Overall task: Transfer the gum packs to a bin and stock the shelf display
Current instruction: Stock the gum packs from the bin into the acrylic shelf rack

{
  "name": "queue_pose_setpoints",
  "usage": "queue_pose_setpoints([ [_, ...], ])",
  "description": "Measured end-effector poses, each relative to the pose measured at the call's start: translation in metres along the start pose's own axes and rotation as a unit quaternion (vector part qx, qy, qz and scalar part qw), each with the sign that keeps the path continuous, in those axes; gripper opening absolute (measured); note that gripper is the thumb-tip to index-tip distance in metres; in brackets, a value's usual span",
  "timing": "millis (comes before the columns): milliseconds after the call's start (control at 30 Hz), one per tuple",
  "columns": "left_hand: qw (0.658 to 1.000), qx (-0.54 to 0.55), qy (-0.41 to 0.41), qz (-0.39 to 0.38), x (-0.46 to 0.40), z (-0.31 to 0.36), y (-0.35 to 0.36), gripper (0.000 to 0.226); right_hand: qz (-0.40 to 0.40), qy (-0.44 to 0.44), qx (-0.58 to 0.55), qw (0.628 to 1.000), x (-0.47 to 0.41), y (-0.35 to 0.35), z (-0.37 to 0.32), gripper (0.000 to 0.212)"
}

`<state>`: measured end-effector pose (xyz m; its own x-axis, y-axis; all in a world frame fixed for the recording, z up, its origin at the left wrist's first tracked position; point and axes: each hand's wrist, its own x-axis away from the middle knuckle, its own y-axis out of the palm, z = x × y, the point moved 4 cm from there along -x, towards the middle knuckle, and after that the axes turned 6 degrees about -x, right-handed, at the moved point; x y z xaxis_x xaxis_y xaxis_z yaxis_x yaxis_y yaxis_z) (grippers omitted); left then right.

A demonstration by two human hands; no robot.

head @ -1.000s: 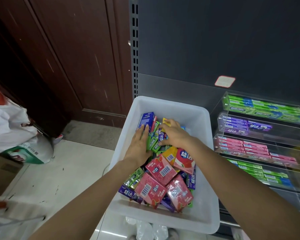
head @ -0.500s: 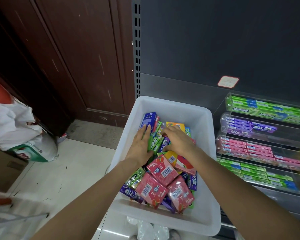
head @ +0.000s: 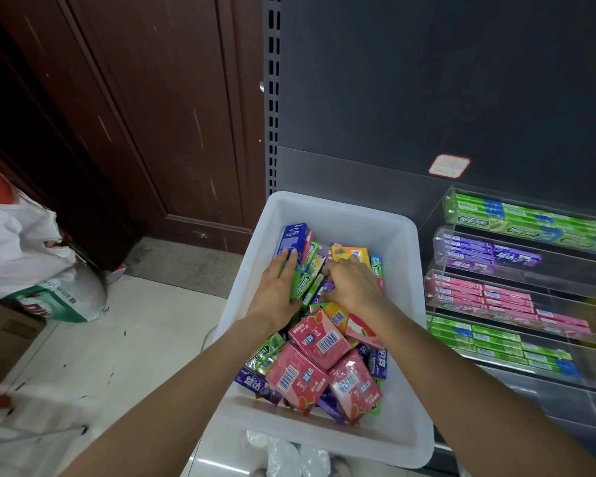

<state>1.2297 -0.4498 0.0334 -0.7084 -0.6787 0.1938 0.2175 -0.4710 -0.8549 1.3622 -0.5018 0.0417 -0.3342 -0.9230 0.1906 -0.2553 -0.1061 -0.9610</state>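
Sorting the packs (head: 319, 342) in the bin (head: 405, 342): flat left hand (head: 275, 291) steadies them; right hand (head: 350, 282) curls, grip unclear; pick one colour for the display (head: 516, 287).

Both hands in white bin (head: 401, 438): left hand (head: 276, 294) flat on gum packs (head: 319, 359), right hand (head: 350, 285) fingers curled into packs at bin's far end.
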Motion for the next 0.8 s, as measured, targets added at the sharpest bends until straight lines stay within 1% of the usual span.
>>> queue_pose_setpoints([
  [67,1.000,-0.001,-0.001,0.001,0.000,0.000,0.000,0.090,-0.007,0.008,0.007,1.000,0.001,0.001,-0.002,0.049],
  [167,1.000,-0.001,-0.003,0.002,0.000,-0.001,0.001,0.091,-0.015,0.003,0.079,0.997,-0.001,-0.001,-0.008,0.039],
  [233,1.000,0.003,-0.004,0.001,0.000,-0.001,0.001,0.091,-0.015,0.000,0.105,0.994,-0.001,-0.004,-0.011,0.037],
  [333,1.000,0.010,-0.005,-0.004,0.000,-0.001,0.001,0.091,-0.033,0.014,0.073,0.997,-0.003,-0.005,-0.009,0.038],
  [467,1.000,0.012,-0.005,-0.006,-0.001,-0.002,0.001,0.090,-0.067,0.053,-0.050,0.995,-0.003,-0.005,-0.009,0.041],
  [500,1.000,0.012,-0.003,-0.007,-0.001,-0.001,0.001,0.091,-0.063,0.062,-0.103,0.991,-0.002,-0.006,-0.006,0.040],
  [567,1.000,0.014,-0.002,-0.007,0.000,-0.001,0.000,0.091,-0.025,0.083,-0.217,0.972,0.003,-0.013,0.001,0.036],
  [600,1.000,0.014,-0.001,-0.008,0.000,0.000,-0.001,0.090,0.002,0.091,-0.264,0.960,0.006,-0.017,0.005,0.033],
  [700,1.000,0.026,-0.002,-0.003,0.000,0.002,-0.007,0.084,0.072,0.098,-0.359,0.925,0.022,-0.031,0.016,0.026],
  [733,0.999,0.036,-0.002,0.011,0.000,0.004,-0.012,0.079,0.084,0.104,-0.407,0.903,0.028,-0.035,0.016,0.024],
  [800,0.996,0.072,0.011,0.052,0.005,0.010,-0.022,0.062,0.089,0.118,-0.521,0.840,0.040,-0.041,0.011,0.022],
])
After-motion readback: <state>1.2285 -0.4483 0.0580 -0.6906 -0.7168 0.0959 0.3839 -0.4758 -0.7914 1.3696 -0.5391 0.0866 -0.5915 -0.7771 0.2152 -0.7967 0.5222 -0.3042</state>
